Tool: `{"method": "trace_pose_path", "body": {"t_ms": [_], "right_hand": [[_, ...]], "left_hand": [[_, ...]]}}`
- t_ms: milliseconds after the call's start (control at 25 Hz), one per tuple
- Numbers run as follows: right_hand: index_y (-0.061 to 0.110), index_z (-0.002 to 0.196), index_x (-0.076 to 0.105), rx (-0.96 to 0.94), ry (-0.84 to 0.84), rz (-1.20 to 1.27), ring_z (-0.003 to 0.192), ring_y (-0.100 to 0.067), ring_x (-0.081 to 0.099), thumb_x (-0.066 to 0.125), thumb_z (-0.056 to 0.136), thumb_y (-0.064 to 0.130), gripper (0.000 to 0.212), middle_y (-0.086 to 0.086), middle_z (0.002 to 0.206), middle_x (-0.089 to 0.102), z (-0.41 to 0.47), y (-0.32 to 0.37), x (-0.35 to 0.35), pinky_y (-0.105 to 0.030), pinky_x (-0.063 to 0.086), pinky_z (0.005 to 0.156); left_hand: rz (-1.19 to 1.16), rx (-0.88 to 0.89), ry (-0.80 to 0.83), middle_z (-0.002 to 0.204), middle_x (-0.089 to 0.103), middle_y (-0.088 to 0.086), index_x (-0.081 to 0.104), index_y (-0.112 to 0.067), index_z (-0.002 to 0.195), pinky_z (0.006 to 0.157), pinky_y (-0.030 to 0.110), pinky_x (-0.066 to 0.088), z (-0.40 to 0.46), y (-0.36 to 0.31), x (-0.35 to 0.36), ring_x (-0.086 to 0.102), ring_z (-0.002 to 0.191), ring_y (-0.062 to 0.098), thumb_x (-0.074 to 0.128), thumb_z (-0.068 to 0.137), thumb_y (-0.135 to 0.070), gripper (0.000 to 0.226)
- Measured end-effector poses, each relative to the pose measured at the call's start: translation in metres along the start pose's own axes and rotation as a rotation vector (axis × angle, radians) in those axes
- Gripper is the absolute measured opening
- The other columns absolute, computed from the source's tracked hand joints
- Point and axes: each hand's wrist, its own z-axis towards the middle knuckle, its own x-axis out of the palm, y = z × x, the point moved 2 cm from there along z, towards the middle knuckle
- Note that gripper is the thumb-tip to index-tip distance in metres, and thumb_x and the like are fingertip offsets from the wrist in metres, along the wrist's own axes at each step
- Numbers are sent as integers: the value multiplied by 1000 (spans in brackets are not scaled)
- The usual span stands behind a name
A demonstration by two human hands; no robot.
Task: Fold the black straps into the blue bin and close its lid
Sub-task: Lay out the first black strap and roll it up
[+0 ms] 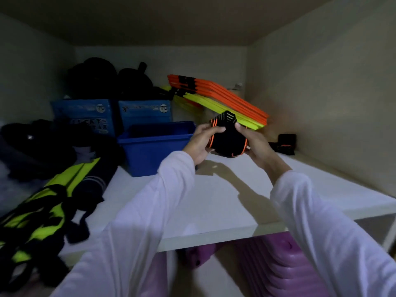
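A black strap with orange edging [228,139] is bunched into a folded bundle above the white shelf [225,200]. My left hand [202,142] grips its left side and my right hand [251,142] grips its right side, thumbs on top. The open blue bin [154,151] stands just left of my hands, its inside dark. Another black strap with an orange line [284,144] lies on the shelf at the back right. The bin's lid cannot be told apart from the other blue items.
Two blue boxes [85,115] stand behind the bin with black bags on top. Orange and yellow flat bars [216,97] lean at the back. Yellow-and-black vests [42,206] and dark clothes lie at the left. A purple suitcase [278,269] sits below the shelf.
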Motion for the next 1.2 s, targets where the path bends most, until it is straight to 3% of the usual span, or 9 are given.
{"method": "trace_pose_path", "body": {"t_ms": [120, 280, 360, 560, 720, 840, 960, 1080, 1200], "right_hand": [[13, 112, 63, -10, 100, -48, 98, -25, 66, 58, 88, 42, 38, -7, 105, 68, 21, 9, 48, -40, 58, 79], [16, 100, 60, 43, 270, -3, 86, -17, 62, 57, 92, 29, 15, -4, 93, 62, 44, 15, 108, -30, 59, 63], [11, 102, 58, 78, 288, 31, 81, -16, 61, 58, 91, 22, 16, -5, 88, 61, 56, 13, 131, -29, 60, 61], [3, 115, 55, 90, 237, 21, 91, -23, 61, 63, 88, 18, 32, -8, 97, 60, 84, 3, 167, -34, 59, 65], [0, 129, 48, 17, 137, -452, 116, -33, 55, 66, 86, 24, 53, -15, 122, 57, 117, -7, 187, -43, 52, 88], [3, 135, 46, 43, 319, -990, 123, -29, 50, 65, 86, 32, 60, -13, 139, 50, 131, -15, 208, -33, 45, 91], [5, 133, 50, 112, 542, -1385, 118, -27, 52, 53, 94, 30, 47, -11, 141, 48, 135, -23, 226, -33, 42, 88], [3, 132, 51, 189, 682, -1488, 111, -24, 52, 44, 97, 21, 40, -12, 141, 48, 139, -28, 237, -33, 42, 90], [0, 136, 45, 315, 694, -1299, 102, -25, 52, 42, 98, 18, 42, -13, 141, 47, 142, -31, 239, -33, 47, 74]], "left_hand": [[-5, 122, -157, 90, 57, 4, 39, -12, 111, 66, 28, 49, -2, -34, -39, 59, 77, 17, 61, 85, 0, 36], [7, 176, -261, 87, 58, 3, 42, -12, 116, 64, 28, 49, -3, -64, -90, 59, 76, 15, 62, 85, -5, 38], [71, 166, -301, 91, 58, 4, 43, -7, 129, 62, 26, 52, -1, -74, -113, 59, 79, 16, 66, 82, -11, 52], [478, 195, -503, 115, 60, 11, 47, -6, 131, 93, 35, 51, 8, -90, -157, 60, 104, 23, 64, 86, -26, 52], [938, 86, -740, 117, 62, 21, 59, 5, 115, 89, 33, 48, 13, -101, -192, 59, 111, 31, 52, 92, -17, 32], [1176, -56, -796, 129, 56, 26, 52, 12, 123, 96, 37, 46, 18, -104, -204, 54, 120, 36, 44, 96, -10, 35], [1304, -147, -777, 136, 51, 24, 47, 11, 129, 99, 35, 43, 26, -103, -211, 51, 125, 35, 44, 97, -13, 40], [1338, -230, -756, 136, 53, 22, 47, 9, 131, 98, 33, 44, 33, -106, -223, 53, 124, 33, 49, 96, -15, 43], [1294, -285, -731, 132, 57, 21, 50, 7, 129, 96, 33, 48, 37, -107, -229, 57, 120, 32, 56, 92, -13, 43]]}}
